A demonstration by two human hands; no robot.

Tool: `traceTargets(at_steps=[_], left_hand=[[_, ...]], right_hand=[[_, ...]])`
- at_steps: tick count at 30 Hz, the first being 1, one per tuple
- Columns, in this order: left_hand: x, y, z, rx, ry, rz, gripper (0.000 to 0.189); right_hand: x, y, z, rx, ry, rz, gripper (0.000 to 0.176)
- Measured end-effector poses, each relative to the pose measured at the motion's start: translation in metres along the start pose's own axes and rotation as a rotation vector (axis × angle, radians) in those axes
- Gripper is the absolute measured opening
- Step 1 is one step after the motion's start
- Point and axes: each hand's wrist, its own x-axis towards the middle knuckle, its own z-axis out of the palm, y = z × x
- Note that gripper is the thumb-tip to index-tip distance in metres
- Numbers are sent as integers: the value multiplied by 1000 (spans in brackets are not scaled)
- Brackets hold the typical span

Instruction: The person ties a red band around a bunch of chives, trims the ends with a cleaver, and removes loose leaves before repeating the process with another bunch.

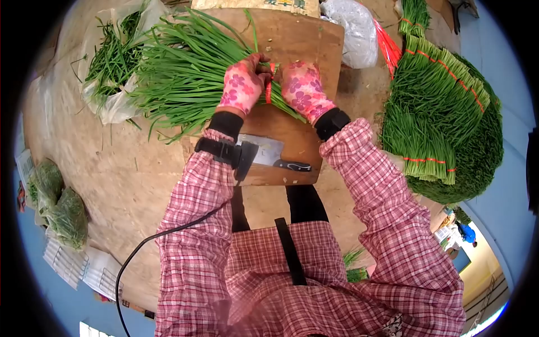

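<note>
A large bunch of garlic chives (185, 70) lies across a wooden board (306, 45), its leaves fanned to the left and its stem ends to the right. A red tie (269, 92) runs round the stems. My left hand (242, 85), in a pink flowered fingerless glove, is closed with its fingertips pinching at this tie. My right hand (304, 89), in a matching glove, is closed over the stem ends just right of the tie; its fingertips are partly hidden. A cleaver (264, 150) with a black handle lies on the board nearer my body, apart from both hands.
Tied chive bunches (432, 101) are piled at the right. Loose red strips (387, 45) lie by a clear plastic bag (351, 33). At the upper left, an opened plastic bag (115, 112) holds loose greens. Filled bags (64, 216) sit at the left. A black cable (140, 247) hangs by my left arm.
</note>
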Motion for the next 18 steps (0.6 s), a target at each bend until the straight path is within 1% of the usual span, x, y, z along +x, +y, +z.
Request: traceTargets(at_steps=[1, 2, 3, 4, 5, 6, 7, 8, 9, 10, 11, 12, 13, 15, 16, 18], left_hand=[[8, 5, -5, 70, -28, 29, 31], [13, 10, -7, 126, -68, -7, 29], [16, 25, -10, 181, -110, -40, 26], [22, 20, -7, 255, -146, -6, 30], [22, 15, -7, 241, -125, 70, 30], [21, 11, -10, 227, -96, 143, 31], [18, 7, -13, 212, -65, 213, 32], [9, 2, -15, 137, -35, 191, 33], [-6, 4, -18, 216, 92, 249, 34], [-19, 7, -21, 236, 96, 298, 36], [-30, 7, -22, 252, 102, 340, 38], [-36, 4, -16, 239, 129, 455, 40], [-41, 2, -9, 206, 19, 380, 39], [-41, -4, 1, 194, -40, 364, 39], [-41, -9, 3, 203, -12, 355, 35], [-41, -17, 7, 222, 45, 333, 28]], right_hand=[[-4, -7, -3, -26, -63, 50, 13], [-8, -15, -4, -16, -21, 33, 11], [-7, -23, 0, -69, 1, 84, 11], [-6, -34, 7, -120, 23, 140, 12], [-6, -40, 11, -168, 47, 198, 13], [-6, -43, 9, -172, 16, 214, 16], [-8, -36, 9, -101, 35, 168, 17], [-16, -23, 12, -29, 52, 123, 18], [-20, -10, 10, 44, 74, 79, 20], [-19, 5, 6, -50, 76, 161, 19], [-5, -1, -38, 315, -72, 447, 20], [-3, 2, -38, 480, -102, 412, 24], [2, 5, -38, 644, -128, 379, 29], [13, 1, -38, 613, -179, 185, 26], [19, -2, -36, 598, -206, 88, 25], [29, -2, -29, 452, -279, 73, 24]])
